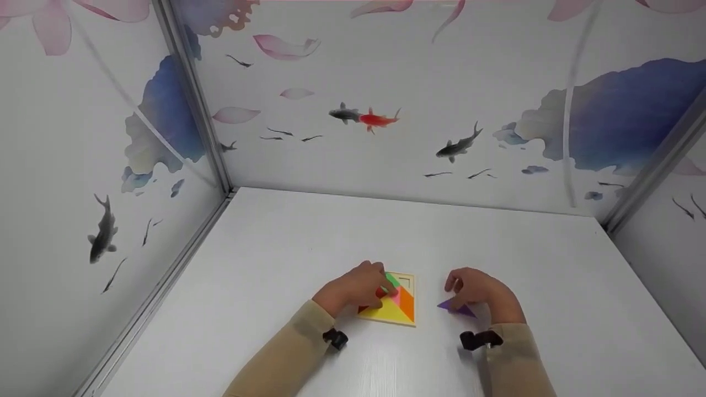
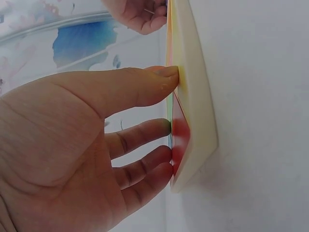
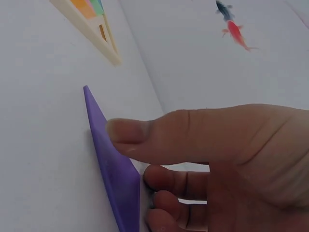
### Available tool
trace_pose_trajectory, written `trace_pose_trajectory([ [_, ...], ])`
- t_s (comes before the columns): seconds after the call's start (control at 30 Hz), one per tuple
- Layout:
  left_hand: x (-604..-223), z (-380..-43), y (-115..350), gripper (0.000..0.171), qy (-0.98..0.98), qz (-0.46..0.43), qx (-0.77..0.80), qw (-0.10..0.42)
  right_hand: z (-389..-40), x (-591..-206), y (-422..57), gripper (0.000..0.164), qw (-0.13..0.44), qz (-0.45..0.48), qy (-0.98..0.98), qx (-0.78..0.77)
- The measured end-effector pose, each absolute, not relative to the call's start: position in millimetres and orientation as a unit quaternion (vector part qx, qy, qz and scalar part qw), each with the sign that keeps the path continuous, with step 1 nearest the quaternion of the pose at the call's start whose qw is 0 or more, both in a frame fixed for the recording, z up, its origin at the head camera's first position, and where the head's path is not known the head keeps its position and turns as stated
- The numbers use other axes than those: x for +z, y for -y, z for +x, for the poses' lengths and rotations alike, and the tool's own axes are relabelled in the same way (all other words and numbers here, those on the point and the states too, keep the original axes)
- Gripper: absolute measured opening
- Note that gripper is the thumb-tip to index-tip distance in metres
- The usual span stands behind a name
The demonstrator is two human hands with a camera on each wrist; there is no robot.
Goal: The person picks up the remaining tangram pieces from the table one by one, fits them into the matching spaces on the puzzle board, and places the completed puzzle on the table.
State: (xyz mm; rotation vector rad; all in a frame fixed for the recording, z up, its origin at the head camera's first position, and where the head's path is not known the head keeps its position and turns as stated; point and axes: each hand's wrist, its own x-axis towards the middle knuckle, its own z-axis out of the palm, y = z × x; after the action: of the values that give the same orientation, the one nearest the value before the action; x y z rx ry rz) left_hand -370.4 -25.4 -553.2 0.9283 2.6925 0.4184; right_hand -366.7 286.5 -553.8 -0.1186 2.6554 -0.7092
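A square wooden tangram tray lies on the white table with coloured pieces in it. Among them are a large yellow triangle, an orange piece, a pink one and a green one. My left hand lies over the tray's left side, thumb and fingertips touching the pieces; in the left wrist view a red piece shows by its fingers. To the right, a purple triangle lies on the table. My right hand has its thumb over this triangle, with the other fingers loosely bent beside its edge.
Bare wood shows at the tray's upper right corner. Printed panels with fish and petals enclose the table at the back and sides, joined by grey metal posts. A black strap device sits on each wrist.
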Motion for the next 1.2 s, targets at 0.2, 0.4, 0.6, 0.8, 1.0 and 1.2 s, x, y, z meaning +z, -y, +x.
trace_pose_trajectory([
  [0.2,-552.8,-369.9,25.4,0.044,-0.928,0.321,0.138,0.129,-363.2,-554.0,-284.4,0.04,0.193,-0.058,-0.948,-0.245],
  [0.4,-551.9,-368.6,25.2,0.044,-0.93,0.321,0.13,0.125,-364.0,-555.0,-284.1,0.038,0.177,-0.065,-0.95,-0.249],
  [0.6,-552.9,-368.8,24.7,0.045,-0.93,0.321,0.132,0.121,-366.5,-555.5,-284.9,0.03,0.165,-0.052,-0.949,-0.264],
  [0.8,-553.4,-369.3,24.5,0.043,-0.93,0.314,0.142,0.127,-367.3,-555.2,-282.5,0.024,0.17,-0.025,-0.948,-0.268],
  [1.0,-551.8,-368.4,24.8,0.043,-0.931,0.31,0.144,0.127,-369.4,-551.9,-281.6,0.024,0.163,-0.021,-0.95,-0.266],
  [1.2,-550.3,-367.9,23.6,0.042,-0.933,0.303,0.142,0.132,-369.9,-551.8,-283.8,0.025,0.152,-0.02,-0.952,-0.263],
])
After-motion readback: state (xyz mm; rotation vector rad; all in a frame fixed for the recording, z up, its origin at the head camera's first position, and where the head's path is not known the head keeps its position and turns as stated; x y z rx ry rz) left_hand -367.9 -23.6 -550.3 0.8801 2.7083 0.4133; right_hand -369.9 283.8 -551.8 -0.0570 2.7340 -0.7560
